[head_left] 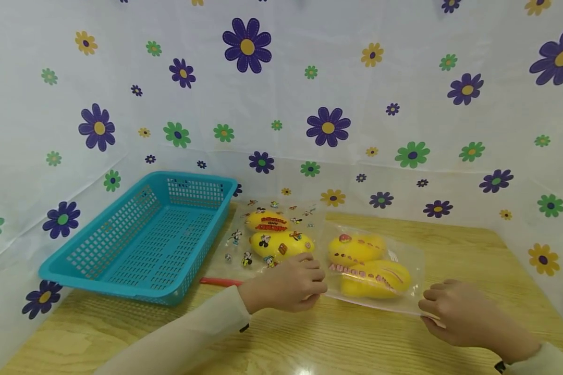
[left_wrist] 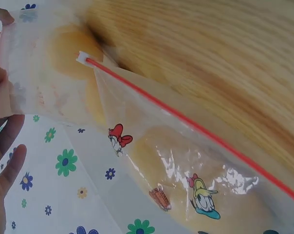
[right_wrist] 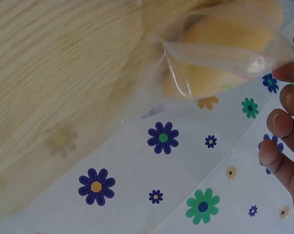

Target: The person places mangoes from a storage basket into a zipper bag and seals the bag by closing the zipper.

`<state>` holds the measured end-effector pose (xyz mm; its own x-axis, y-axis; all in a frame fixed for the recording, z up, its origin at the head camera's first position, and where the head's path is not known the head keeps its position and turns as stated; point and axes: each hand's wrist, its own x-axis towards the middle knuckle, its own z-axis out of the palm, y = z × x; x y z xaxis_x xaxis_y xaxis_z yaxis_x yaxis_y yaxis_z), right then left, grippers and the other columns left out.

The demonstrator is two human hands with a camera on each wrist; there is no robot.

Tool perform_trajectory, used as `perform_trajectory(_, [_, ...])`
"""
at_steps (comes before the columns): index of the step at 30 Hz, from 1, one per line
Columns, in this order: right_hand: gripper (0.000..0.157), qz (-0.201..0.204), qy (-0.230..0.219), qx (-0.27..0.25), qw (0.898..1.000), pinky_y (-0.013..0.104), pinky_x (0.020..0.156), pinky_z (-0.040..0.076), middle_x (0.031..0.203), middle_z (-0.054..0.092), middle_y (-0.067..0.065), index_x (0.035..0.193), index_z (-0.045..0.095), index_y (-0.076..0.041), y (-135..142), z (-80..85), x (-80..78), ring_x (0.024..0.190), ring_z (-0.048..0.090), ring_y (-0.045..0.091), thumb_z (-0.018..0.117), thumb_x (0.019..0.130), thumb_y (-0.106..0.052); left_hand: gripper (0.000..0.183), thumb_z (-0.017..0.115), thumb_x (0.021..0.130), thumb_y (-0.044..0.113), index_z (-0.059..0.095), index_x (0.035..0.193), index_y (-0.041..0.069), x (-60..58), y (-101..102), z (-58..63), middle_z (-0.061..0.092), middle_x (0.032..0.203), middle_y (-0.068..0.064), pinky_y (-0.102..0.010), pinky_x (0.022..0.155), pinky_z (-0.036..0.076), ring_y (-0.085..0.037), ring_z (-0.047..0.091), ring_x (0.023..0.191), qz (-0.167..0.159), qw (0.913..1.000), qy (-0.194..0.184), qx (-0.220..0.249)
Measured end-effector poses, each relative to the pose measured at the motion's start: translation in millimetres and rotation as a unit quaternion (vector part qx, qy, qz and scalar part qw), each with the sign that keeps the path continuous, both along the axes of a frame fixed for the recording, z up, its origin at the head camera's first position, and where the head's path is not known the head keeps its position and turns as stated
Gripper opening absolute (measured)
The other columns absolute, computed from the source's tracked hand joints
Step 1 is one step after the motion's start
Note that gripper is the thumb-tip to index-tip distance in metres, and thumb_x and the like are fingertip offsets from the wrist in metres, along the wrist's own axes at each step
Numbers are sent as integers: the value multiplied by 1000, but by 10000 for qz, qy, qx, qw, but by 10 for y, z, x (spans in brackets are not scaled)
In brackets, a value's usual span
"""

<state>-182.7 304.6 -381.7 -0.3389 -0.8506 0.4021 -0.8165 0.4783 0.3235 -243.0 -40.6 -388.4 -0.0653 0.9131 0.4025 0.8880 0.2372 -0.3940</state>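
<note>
A clear zip bag [head_left: 399, 299] with strawberry prints lies on the table with two yellow, mango-shaped fruits [head_left: 375, 278] inside. My left hand [head_left: 288, 284] pinches the left end of its pinkish opening edge. At the opposite end, my right hand [head_left: 464, 315] grips the same edge near the corner. In the right wrist view, the fingers [right_wrist: 281, 122] show beside the clear plastic. Left of it is a second zip bag [head_left: 220, 260] with cartoon prints, holding two similar yellow fruits [head_left: 281, 244]. Its red slider strip [left_wrist: 186, 124] runs along the near edge, partly behind my left forearm.
A blue perforated basket [head_left: 169, 289] stands at the left of the wooden table [head_left: 309, 344]. A white flower-print cloth [head_left: 281, 94] hangs behind and along both sides.
</note>
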Motion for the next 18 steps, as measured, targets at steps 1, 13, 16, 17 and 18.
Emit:
perform_trajectory(1, [46, -8, -50, 32, 10000, 16, 46, 25, 59, 40, -17, 67, 53, -24, -25, -15, 5, 50, 34, -3, 23, 98, -42, 11, 58, 84, 21, 58, 73, 22, 9, 5, -2, 55, 71, 10, -23, 80, 44, -8, 48, 68, -23, 10000, -13, -47])
perform_trajectory(13, [39, -237, 36, 201, 9995, 18, 50, 18, 58, 38, -13, 72, 51, -21, -137, -125, -89, 50, 31, 1, 22, 98, -31, 10, 55, 87, 25, 58, 78, 26, 74, 134, -113, 50, 70, 11, -25, 83, 42, -6, 48, 71, 33, 9982, 201, -563])
perform_trajectory(16, [35, -261, 46, 252, 9993, 18, 51, 16, 57, 34, -13, 70, 48, -21, -73, -178, -142, 49, 28, 1, 25, 96, -26, 11, 53, 89, 25, 60, 82, 26, 91, 188, -118, 51, 72, 11, -25, 84, 42, -6, 49, 72, 208, 9961, 274, -813])
perform_trajectory(17, [33, -275, 22, 272, 9992, 18, 51, 16, 57, 34, -13, 70, 48, -21, -44, -192, -161, 49, 28, 1, 26, 94, -25, 12, 52, 90, 24, 61, 83, 27, 96, 210, -117, 52, 73, 11, -25, 83, 42, -5, 49, 73, 279, 9954, 288, -876])
perform_trajectory(18, [32, -298, 24, 284, 9991, 18, 51, 16, 56, 34, -13, 69, 47, -21, -18, -206, -179, 49, 28, 1, 27, 93, -24, 12, 52, 90, 24, 62, 83, 27, 97, 237, -117, 53, 73, 12, -24, 82, 42, -5, 50, 73, 351, 9945, 326, -930])
